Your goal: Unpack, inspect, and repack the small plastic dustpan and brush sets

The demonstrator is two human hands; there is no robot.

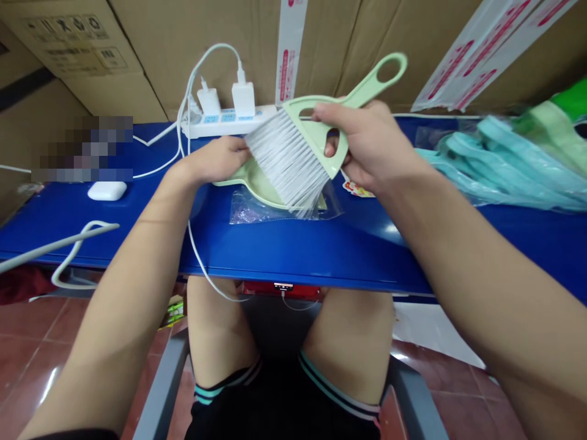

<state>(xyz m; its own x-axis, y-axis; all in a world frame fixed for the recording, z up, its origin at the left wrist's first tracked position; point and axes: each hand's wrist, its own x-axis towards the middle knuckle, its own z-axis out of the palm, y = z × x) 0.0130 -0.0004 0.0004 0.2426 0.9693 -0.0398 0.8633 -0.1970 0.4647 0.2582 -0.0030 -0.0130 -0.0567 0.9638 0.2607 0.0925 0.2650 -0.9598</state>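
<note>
My right hand (362, 140) grips a pale green hand brush (321, 131) with white bristles, and its looped handle points up to the right. Tilted, the bristles hang over a matching green dustpan (261, 186) low over the blue table. At the dustpan's handle end, my left hand (220, 160) is closed on it, its fingertips partly hidden by the bristles. A clear plastic bag (245, 211) lies under the dustpan. Beside my right hand, a small colourful sticker or card (356, 188) shows in part.
A white power strip (208, 126) with plugged-in chargers stands at the back, against cardboard boxes (183, 55). White cables trail over the blue table (358, 256). A white earbud case (107, 190) lies left; bagged turquoise items (495, 159) lie right.
</note>
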